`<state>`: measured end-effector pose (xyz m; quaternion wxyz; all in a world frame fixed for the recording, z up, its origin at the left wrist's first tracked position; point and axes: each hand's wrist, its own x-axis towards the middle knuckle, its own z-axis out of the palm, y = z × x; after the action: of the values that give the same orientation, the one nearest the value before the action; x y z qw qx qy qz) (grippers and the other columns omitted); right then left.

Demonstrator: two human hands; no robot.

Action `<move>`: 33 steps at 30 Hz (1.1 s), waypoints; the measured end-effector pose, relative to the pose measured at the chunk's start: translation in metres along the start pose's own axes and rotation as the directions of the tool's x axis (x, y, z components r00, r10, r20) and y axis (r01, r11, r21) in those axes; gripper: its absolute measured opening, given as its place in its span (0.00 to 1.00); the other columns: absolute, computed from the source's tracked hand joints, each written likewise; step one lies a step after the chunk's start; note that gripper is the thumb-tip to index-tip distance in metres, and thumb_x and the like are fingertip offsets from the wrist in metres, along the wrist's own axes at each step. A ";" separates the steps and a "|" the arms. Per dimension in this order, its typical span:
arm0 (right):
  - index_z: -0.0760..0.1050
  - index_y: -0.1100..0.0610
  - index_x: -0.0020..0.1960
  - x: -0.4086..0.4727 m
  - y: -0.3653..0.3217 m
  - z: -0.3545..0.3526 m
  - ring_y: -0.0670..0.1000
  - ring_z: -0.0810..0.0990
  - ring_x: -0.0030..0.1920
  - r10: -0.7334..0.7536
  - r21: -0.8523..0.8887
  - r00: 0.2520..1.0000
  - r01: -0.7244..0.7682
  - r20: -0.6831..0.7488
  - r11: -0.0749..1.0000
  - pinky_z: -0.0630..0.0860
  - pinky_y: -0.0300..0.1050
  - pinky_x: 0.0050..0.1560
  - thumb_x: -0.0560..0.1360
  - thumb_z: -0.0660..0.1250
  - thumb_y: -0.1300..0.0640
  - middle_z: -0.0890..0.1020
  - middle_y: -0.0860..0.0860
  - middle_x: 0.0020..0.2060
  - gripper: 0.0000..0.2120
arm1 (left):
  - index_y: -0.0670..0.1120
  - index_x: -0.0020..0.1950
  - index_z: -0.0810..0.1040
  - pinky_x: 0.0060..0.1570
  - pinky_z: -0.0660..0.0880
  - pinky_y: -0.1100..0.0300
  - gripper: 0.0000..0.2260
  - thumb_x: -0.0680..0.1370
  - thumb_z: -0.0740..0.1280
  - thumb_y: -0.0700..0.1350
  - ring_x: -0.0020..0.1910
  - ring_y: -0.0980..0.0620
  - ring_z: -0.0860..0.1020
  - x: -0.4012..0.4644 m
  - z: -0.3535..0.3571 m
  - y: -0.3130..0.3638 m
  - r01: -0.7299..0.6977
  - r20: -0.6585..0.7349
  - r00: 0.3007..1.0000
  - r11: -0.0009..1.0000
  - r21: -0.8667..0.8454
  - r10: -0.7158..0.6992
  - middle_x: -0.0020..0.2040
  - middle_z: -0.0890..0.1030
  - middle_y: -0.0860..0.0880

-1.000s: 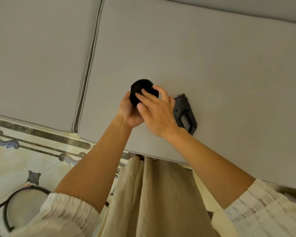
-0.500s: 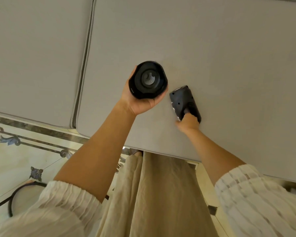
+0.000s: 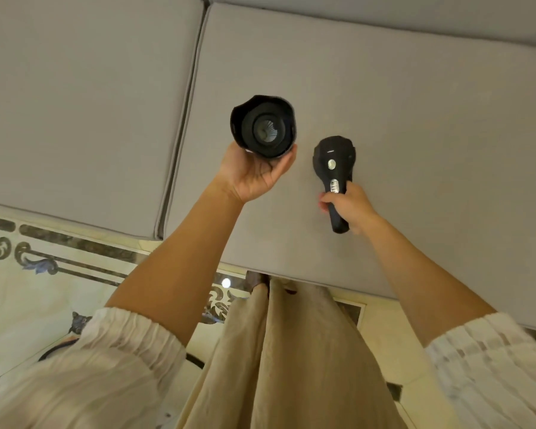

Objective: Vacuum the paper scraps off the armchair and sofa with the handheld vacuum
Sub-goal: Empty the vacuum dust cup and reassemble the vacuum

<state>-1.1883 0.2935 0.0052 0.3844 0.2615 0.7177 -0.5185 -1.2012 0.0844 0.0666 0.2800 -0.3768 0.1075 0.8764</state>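
The handheld vacuum is in two pieces above the grey sofa seat cushion. My left hand grips the black round dust cup from below, its open end with the pleated filter facing me. To its right, my right hand grips the handle of the black motor body, which points away from me and shows a round button and a small indicator strip. The two pieces are a hand's width apart. I see no paper scraps on the cushions.
A second grey cushion lies to the left, with a seam between the two. Below the sofa's front edge is patterned tiled floor. My beige skirt hangs in front of me. A black curved object sits on the floor at lower left.
My left hand lifted the dust cup off and turned its open end toward me. My right hand took the motor body by its handle, raised it off the cushion and turned it upright.
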 end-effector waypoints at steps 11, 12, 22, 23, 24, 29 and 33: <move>0.74 0.60 0.43 -0.157 -0.086 0.014 0.48 0.71 0.24 -0.294 0.059 0.946 0.288 0.140 0.956 0.69 0.41 0.26 0.79 0.64 0.50 0.76 0.52 0.27 0.14 | 0.48 0.64 0.77 0.42 0.77 0.59 0.27 0.78 0.58 0.67 0.49 0.48 0.80 -0.070 0.024 0.025 -0.246 -0.288 0.895 0.915 0.321 0.341 0.55 0.82 0.46; 0.74 0.61 0.43 -0.167 -0.090 0.016 0.48 0.71 0.25 -0.304 0.022 0.939 0.304 0.160 0.952 0.69 0.41 0.26 0.78 0.65 0.50 0.76 0.52 0.27 0.14 | 0.47 0.66 0.76 0.47 0.77 0.57 0.28 0.78 0.58 0.66 0.53 0.47 0.80 -0.077 0.028 0.028 -0.280 -0.278 0.887 0.908 0.310 0.369 0.57 0.81 0.45; 0.73 0.55 0.38 -0.218 -0.116 0.055 0.46 0.73 0.23 -0.375 -0.317 0.909 0.416 0.183 0.853 0.71 0.39 0.27 0.77 0.66 0.48 0.78 0.52 0.28 0.14 | 0.44 0.62 0.78 0.56 0.78 0.47 0.24 0.77 0.65 0.62 0.55 0.43 0.82 -0.125 0.049 0.027 -0.347 -0.168 0.875 0.830 0.437 0.454 0.53 0.85 0.43; 0.73 0.55 0.38 -0.221 -0.118 0.058 0.46 0.74 0.23 -0.382 -0.328 0.906 0.423 0.185 0.845 0.71 0.39 0.27 0.77 0.66 0.48 0.78 0.52 0.29 0.14 | 0.44 0.62 0.78 0.55 0.78 0.47 0.24 0.77 0.65 0.62 0.55 0.43 0.82 -0.129 0.049 0.026 -0.350 -0.170 0.870 0.823 0.448 0.463 0.53 0.85 0.43; 0.73 0.55 0.38 -0.226 -0.121 0.062 0.46 0.74 0.23 -0.390 -0.332 0.902 0.431 0.187 0.839 0.72 0.38 0.27 0.77 0.66 0.47 0.78 0.52 0.29 0.14 | 0.44 0.62 0.78 0.55 0.79 0.47 0.24 0.77 0.65 0.62 0.54 0.43 0.83 -0.135 0.049 0.027 -0.359 -0.166 0.864 0.813 0.458 0.475 0.53 0.85 0.43; 0.73 0.55 0.39 -0.240 -0.130 0.072 0.46 0.74 0.23 -0.386 -0.360 0.900 0.435 0.204 0.825 0.72 0.38 0.27 0.78 0.65 0.47 0.78 0.51 0.27 0.15 | 0.45 0.63 0.77 0.52 0.80 0.47 0.24 0.74 0.70 0.60 0.53 0.43 0.83 -0.151 0.046 0.031 -0.392 -0.190 0.830 0.791 0.470 0.524 0.53 0.85 0.43; 0.73 0.56 0.38 -0.247 -0.136 0.077 0.46 0.73 0.23 -0.375 -0.362 0.901 0.432 0.219 0.826 0.71 0.39 0.27 0.78 0.65 0.46 0.77 0.51 0.26 0.16 | 0.45 0.60 0.77 0.50 0.81 0.47 0.21 0.75 0.70 0.58 0.52 0.43 0.83 -0.165 0.047 0.034 -0.420 -0.180 0.803 0.754 0.505 0.568 0.52 0.85 0.43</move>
<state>-1.1318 0.1820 0.2701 0.3599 -0.0175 0.8191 -0.4464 -1.1562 0.0078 0.2171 0.0913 -0.3985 0.4440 0.7973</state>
